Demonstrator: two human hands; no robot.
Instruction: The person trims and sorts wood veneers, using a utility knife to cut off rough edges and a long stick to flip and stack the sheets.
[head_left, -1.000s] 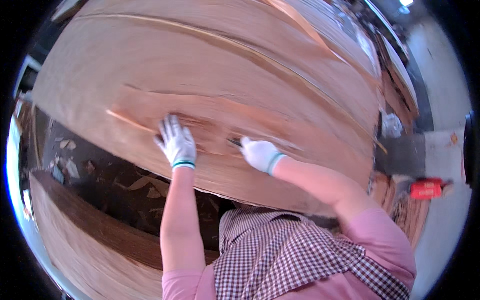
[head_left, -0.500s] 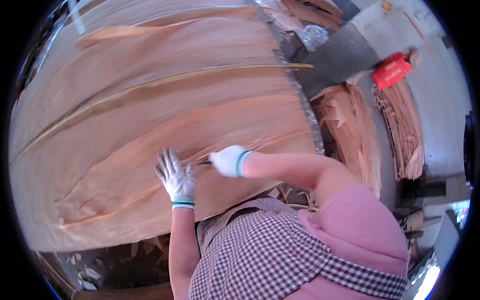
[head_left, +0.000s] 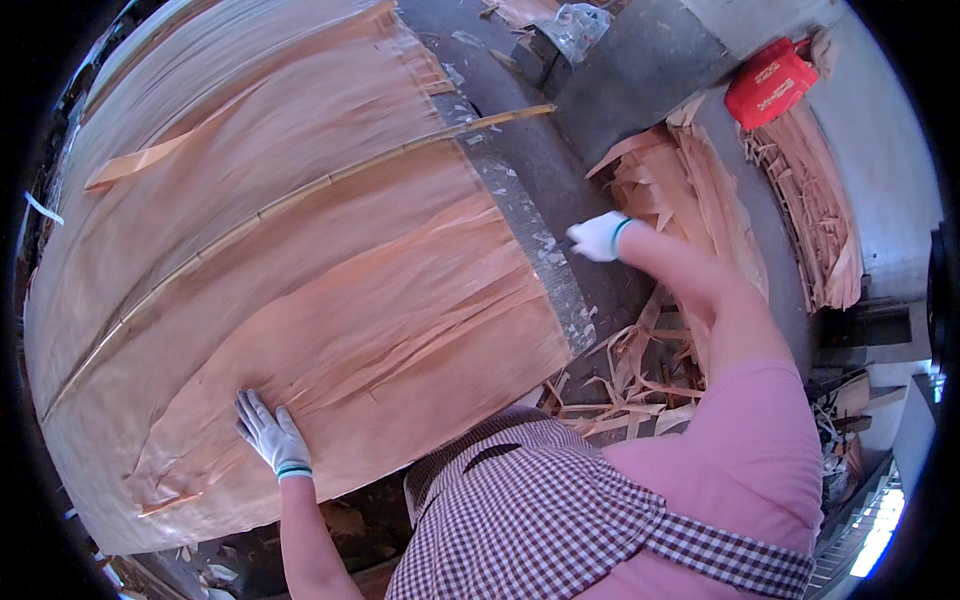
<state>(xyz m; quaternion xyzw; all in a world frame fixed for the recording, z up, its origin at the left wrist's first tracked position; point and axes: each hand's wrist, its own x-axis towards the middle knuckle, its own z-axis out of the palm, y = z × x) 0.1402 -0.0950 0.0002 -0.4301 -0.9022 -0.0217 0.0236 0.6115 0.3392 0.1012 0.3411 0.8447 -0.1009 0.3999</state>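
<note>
A large, pale brown wood veneer sheet (head_left: pixel 420 330) with ripples and long splits lies on top of a wide stack. My left hand (head_left: pixel 269 431), in a white glove with a green cuff line, rests flat on its near left part, fingers stretched out. Off the right end of the stack, over the floor, my right hand (head_left: pixel 598 237) is closed in a matching glove. A small dark pointed tool juts slightly from its fingers; most of it is hidden. A long thin bamboo strip (head_left: pixel 300 193) lies across the sheet and overhangs the right edge.
Torn veneer scraps (head_left: pixel 640 370) litter the floor at the stack's near right corner. Veneer bundles (head_left: pixel 700 200) lie to the right, one under a red bag (head_left: pixel 770 82). A loose veneer strip (head_left: pixel 150 160) lies at the far left of the stack.
My right hand has swung right, from over the sheet to beyond its right edge. My left hand has slid left and nearer along the veneer. The view has shifted to the right.
</note>
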